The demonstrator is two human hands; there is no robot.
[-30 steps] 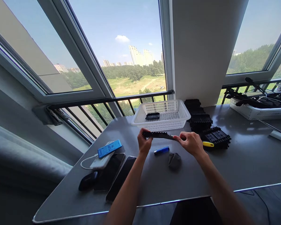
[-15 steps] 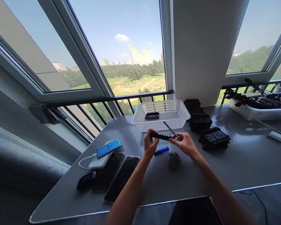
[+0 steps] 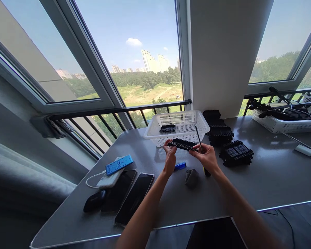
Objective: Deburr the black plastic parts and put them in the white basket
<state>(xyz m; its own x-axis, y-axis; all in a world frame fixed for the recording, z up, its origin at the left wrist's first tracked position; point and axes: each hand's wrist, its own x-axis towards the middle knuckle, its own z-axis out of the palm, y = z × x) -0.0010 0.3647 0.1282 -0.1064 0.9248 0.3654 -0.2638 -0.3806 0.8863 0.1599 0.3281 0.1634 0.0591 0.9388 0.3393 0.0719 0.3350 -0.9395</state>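
Note:
My left hand (image 3: 169,159) is closed on the left end of a black ridged plastic part (image 3: 182,144), held tilted above the table before the white basket. My right hand (image 3: 207,157) grips the part's right end with its fingertips. The same hand also holds a screwdriver (image 3: 198,134), its thin shaft pointing up and its black and yellow handle showing below the palm. Beneath the hands lie a blue object (image 3: 180,166) and a dark grey lump (image 3: 191,178), whose kind I cannot make out.
The white basket (image 3: 150,134) has a similar black part (image 3: 167,128) inside. Stacked black parts (image 3: 236,153) stand at right. Phones (image 3: 136,197), a black mouse (image 3: 94,201) and a blue device (image 3: 119,165) lie at left. Another white basket (image 3: 271,125) holds dark gear and cables.
The black part has turned so its broad ridged face shows more. The screwdriver has swung more upright, its handle coming into view under my right hand. My left hand has shifted slightly right.

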